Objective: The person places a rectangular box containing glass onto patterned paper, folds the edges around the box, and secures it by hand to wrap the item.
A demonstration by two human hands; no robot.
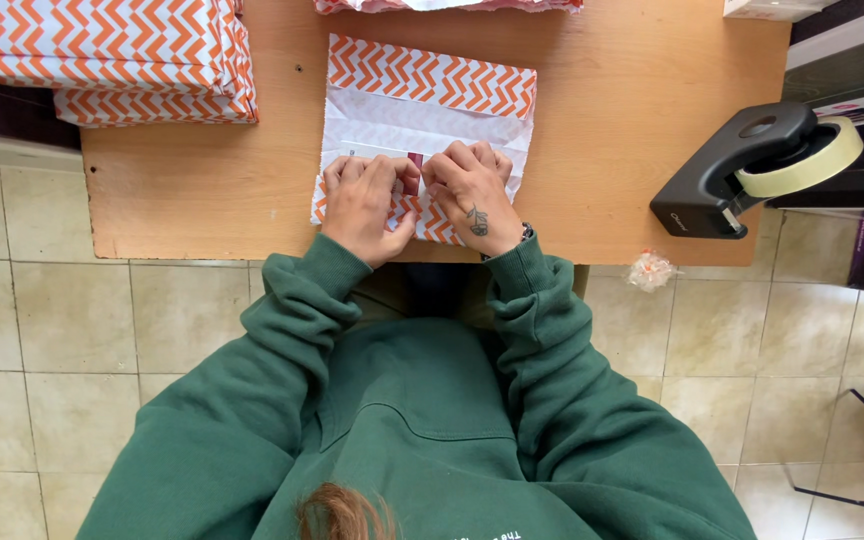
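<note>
Head view, looking down: I see the left hand (362, 205) and right hand (472, 190) side by side, fingers curled and pressing flat on the near edge of an orange-and-white chevron paper package (427, 95) lying mid-table on the light wooden table (202, 180). At 10 o'clock lies a stack of matching packages (112, 60); at 3 o'clock, a black tape dispenser (742, 165).

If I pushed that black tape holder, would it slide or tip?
The tape holder looks chunky with a wide flat base, so it would probably slide, not tip. It sits near the table's edge, so a hard push might knock it off. Its tape roll seems held in.
</note>
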